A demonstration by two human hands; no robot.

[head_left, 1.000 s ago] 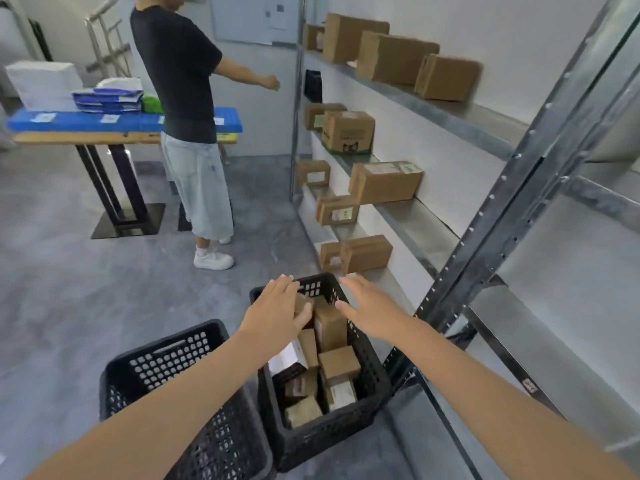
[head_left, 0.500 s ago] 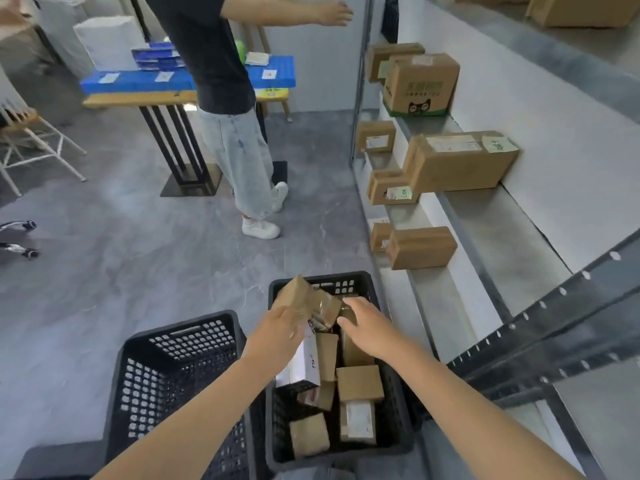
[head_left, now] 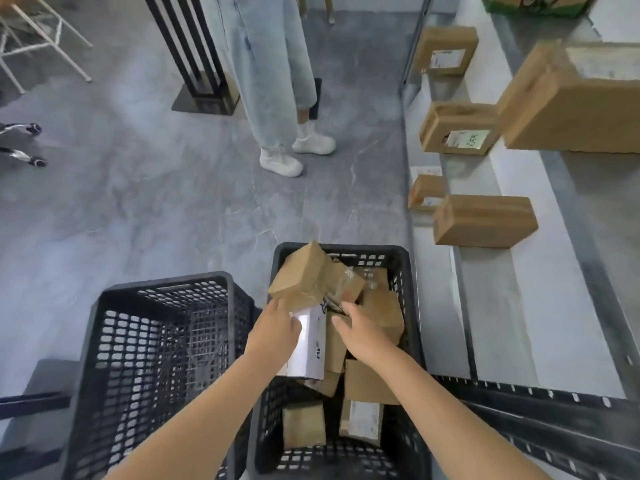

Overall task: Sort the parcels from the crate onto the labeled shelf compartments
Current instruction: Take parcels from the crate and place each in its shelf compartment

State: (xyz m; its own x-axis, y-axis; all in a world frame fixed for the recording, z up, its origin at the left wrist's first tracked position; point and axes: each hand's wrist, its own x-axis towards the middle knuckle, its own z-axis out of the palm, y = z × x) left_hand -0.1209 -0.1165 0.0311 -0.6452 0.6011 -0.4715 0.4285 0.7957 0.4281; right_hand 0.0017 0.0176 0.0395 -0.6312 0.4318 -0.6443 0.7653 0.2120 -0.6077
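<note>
**Parcel tilted over the crate's far rim, both hands at it**

Head view: A brown parcel (head_left: 301, 275) stands tilted above the far left corner of the crate (head_left: 403, 268), its top corner past the rim. The left hand (head_left: 277, 327) grips its near lower edge, fingers tucked out of sight under it. The right hand (head_left: 360, 334) reaches its taped end with fingertips and a spread thumb; whether it grips cannot be told. Under the hands a white box (head_left: 310, 344) leans upright among brown ones that fill the crate loosely.

An empty crate (head_left: 162, 341) sits just beside it on the left, walls close together. The crate's right wall lies near the front edge of the shelf (head_left: 512, 306). A dark perforated post (head_left: 536, 407) crosses the lower right, close to the right forearm.

The lowest shelf level is bare beside the crate; further along it lies a long box (head_left: 485, 220). Beyond the crate's far rim is open floor (head_left: 173, 202), up to a person (head_left: 266, 81) standing there in white shoes.
</note>
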